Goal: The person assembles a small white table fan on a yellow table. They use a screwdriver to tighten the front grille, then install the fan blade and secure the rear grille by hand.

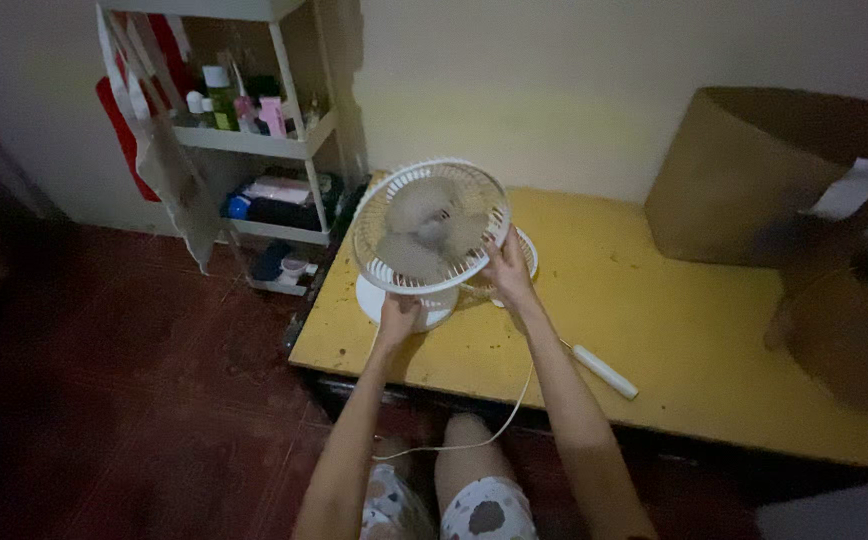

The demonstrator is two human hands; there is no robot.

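On the yellow worktop (654,330), your left hand (397,318) grips the fan's base (434,312); your right hand (507,272) clamps the grille (430,226). Steady the base, ease the grille evenly.

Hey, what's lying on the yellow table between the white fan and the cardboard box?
In the head view, a white stick-shaped tool lies between the white fan and the cardboard box; otherwise the yellow table there is bare.

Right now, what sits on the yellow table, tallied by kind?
Small white fan, left hand at its base, right hand on its grille: 1
White stick-shaped tool: 1
Brown cardboard boxes: 2
Total: 4, on the yellow table.
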